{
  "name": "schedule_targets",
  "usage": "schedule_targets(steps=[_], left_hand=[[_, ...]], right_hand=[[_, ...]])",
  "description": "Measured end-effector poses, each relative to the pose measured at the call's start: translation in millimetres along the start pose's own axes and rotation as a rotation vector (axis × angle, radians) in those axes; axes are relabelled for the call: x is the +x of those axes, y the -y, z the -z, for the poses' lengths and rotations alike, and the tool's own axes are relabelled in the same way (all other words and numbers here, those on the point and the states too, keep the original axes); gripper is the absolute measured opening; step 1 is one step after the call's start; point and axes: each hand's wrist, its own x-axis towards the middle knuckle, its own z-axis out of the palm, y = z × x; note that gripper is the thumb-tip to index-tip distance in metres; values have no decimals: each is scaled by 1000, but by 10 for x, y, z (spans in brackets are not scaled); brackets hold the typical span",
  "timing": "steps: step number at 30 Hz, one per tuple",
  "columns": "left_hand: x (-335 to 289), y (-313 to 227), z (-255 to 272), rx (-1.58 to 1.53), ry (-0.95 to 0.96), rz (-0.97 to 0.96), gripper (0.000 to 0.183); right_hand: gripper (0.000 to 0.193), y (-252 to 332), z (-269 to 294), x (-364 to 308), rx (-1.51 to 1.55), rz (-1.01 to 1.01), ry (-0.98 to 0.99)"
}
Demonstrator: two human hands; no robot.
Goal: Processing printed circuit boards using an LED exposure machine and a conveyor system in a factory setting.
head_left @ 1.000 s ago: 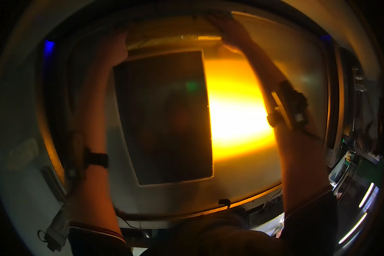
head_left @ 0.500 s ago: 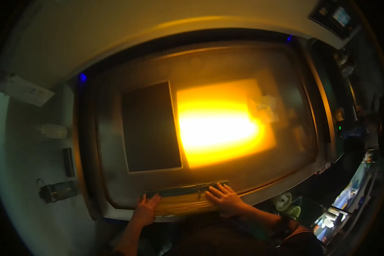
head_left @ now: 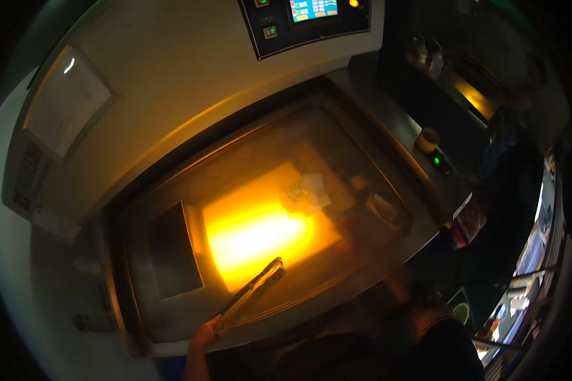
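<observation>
My left hand [head_left: 204,331] grips the near end of a long narrow bar [head_left: 253,289], dark on one face and yellowish on the other. The bar slants up and away to the right, over the near edge of a large framed glass-like bed [head_left: 337,270]. Its far end overlaps the lower edge of a glowing yellow-white rectangle [head_left: 254,244]. To the left of the glow lies a dark rectangle [head_left: 175,254] with a thin pale outline. My right hand [head_left: 357,240] reaches over the bed's right part, smeared by motion; its fingers cannot be made out.
Pale sheet-like pieces [head_left: 313,189] lie right of the glow. A control panel [head_left: 254,25] with a lit screen is on the pale machine housing behind. A paper sheet [head_left: 67,105] hangs at left. Right of the bed stand a small round container [head_left: 428,140] and a green light.
Both hands were on the bar along the front edge; now only the left holds it, tilted up. My right hand has moved right and farther over the bed. The view has turned rightward.
</observation>
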Motion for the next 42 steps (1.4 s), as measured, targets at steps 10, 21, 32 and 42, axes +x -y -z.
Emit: schedule_targets(steps=[10,21,32,42], left_hand=[[138,-455,-142,15,-87,-28,73],[297,-666,-174,8,-66,58,77],[166,-533,-579,219,-290,25,73],[54,373,-597,289,-270,-214,68]], right_hand=[[99,-2733,1702,-844,-702,-894,-490],[81,-3494,1948,-925,-909,-741,-480],[72,-3321,1998,-667,-894,-814,-271],[62,-2160,1085,-949,-705,-284,-4]])
